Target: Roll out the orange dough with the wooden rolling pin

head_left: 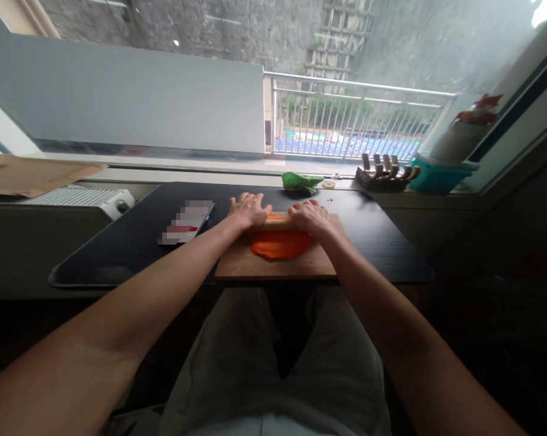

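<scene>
A pale wooden rolling pin (278, 225) lies crosswise over a flattened sheet of orange dough (280, 247). Beneath the dough is a wooden board (273, 269), close to the near edge of the dark table (128, 257). My left hand (250, 210) holds the pin's left end, its fingers reaching forward over it. At the right end, my right hand (310, 217) has hold of the pin in the same way. Both palms partly hide its ends. Most of the dough shows on the near side of the pin, with a little orange beyond it.
A phone-like flat item (187, 224), partly pixelated, lies left of the board. A green cloth or bag (301, 182) sits at the table's far edge. On the sill are a slatted rack (385, 175) and a teal container (441, 175). A radiator (87, 200) stands at left.
</scene>
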### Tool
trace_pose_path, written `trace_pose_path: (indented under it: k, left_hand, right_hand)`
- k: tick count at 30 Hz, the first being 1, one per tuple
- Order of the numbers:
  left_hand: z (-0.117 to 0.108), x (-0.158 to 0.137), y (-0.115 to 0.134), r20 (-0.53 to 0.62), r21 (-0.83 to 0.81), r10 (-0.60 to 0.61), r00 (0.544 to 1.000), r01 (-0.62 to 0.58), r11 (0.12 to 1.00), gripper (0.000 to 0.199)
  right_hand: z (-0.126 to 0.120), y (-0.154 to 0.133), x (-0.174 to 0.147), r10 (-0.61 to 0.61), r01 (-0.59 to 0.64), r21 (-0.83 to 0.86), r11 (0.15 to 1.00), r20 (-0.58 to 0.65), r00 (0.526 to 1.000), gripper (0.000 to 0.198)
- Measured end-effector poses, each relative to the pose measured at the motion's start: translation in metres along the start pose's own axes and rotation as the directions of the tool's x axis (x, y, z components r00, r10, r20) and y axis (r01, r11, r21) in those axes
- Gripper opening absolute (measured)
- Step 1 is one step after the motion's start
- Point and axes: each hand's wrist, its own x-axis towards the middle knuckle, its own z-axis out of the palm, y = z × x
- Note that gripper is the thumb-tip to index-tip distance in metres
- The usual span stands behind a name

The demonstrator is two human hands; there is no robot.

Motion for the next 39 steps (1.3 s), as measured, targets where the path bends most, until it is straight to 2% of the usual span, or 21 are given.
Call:
trace_pose_path:
  k: [5,8,11,16,22,24,27,31,34,37,39]
  left_hand:
    - [-0.004,-0.035,0.004,0.088,0.013,0.048,0.995,-0.050,0.999,0.061]
    - [-0.005,-0.062,0.005,0.027,0.056,0.122,0.992,-0.123,0.991,0.058]
    - [-0.006,-0.073,0.007,0.006,0.067,0.132,0.991,-0.132,0.989,0.056]
    - [-0.007,-0.045,0.006,0.070,0.016,0.046,0.996,-0.048,0.999,0.059]
    - [0.000,0.000,-0.005,0.094,-0.025,-0.038,0.995,0.040,0.999,0.065]
    - [0.001,0.000,-0.006,0.098,-0.033,-0.033,0.995,0.037,0.999,0.065]
    - [0.000,-0.016,-0.004,0.110,-0.041,-0.006,0.994,0.011,0.999,0.062]
    - [-0.003,-0.054,0.002,0.048,0.002,0.057,0.997,-0.058,0.998,0.056]
    - [-0.003,-0.078,0.003,-0.047,0.033,0.101,0.994,-0.099,0.995,0.054]
    - [0.000,-0.087,0.003,-0.186,0.069,0.144,0.972,-0.133,0.989,0.052]
    - [0.001,-0.085,0.004,-0.238,0.079,0.144,0.960,-0.128,0.989,0.050]
  right_hand:
    - [0.008,0.001,-0.038,-0.077,0.076,-0.025,0.997,-0.058,0.995,0.044]
    - [0.016,0.005,-0.063,-0.147,0.143,-0.043,0.989,-0.110,0.983,0.045]
    - [0.017,0.009,-0.069,-0.180,0.178,-0.032,0.984,-0.083,0.980,0.045]
    - [0.002,0.007,-0.039,-0.189,0.190,-0.034,0.981,0.030,0.981,0.044]
    - [-0.005,-0.002,-0.002,-0.094,0.093,-0.026,0.995,-0.036,0.995,0.037]
    - [-0.002,-0.003,-0.003,-0.074,0.073,-0.020,0.997,-0.073,0.995,0.038]
    - [0.005,-0.002,-0.021,-0.081,0.079,-0.021,0.997,-0.125,0.989,0.041]
    - [0.020,0.002,-0.055,-0.100,0.100,-0.010,0.995,-0.187,0.977,0.044]
    - [0.034,0.005,-0.072,-0.130,0.135,0.001,0.991,-0.273,0.953,0.045]
    - [0.047,0.005,-0.074,-0.106,0.115,0.001,0.993,-0.374,0.921,0.046]
    - [0.052,0.004,-0.069,-0.090,0.098,-0.001,0.995,-0.400,0.912,0.047]
